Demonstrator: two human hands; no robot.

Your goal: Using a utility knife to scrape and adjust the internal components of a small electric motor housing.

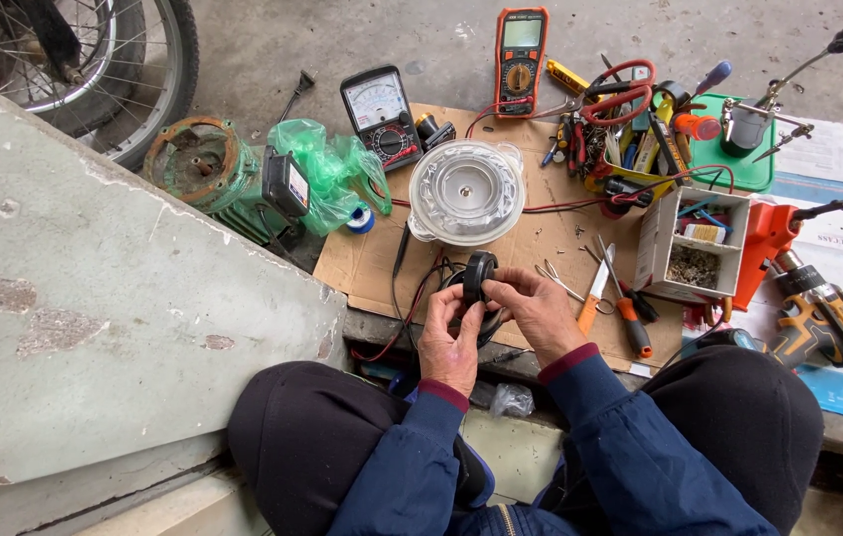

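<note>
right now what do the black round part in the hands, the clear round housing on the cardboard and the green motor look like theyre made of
Black round part, held by the left hand and right hand: probably matt moulded plastic or rubber, no shine.
Clear round housing: glossy transparent plastic, see-through with ribs.
Green motor: painted cast metal, likely; the chipped rim shows rust.

Person sits w/ knees apart, both hands over a sheet of cardboard (541, 248) on the floor. Left hand (448, 347) & right hand (539, 310) grip a small black round part (478, 275) between them, fingers (501, 288) curled on its edge; black and red wires trail below. Just beyond: clear round plastic housing (466, 191). Right of hands: orange-handled screwdriver (625, 313), white parts box (692, 243), cordless drill (819, 318). Further back: analog meter (380, 114), orange multimeter (521, 60). Left: green motor (218, 174).
</note>
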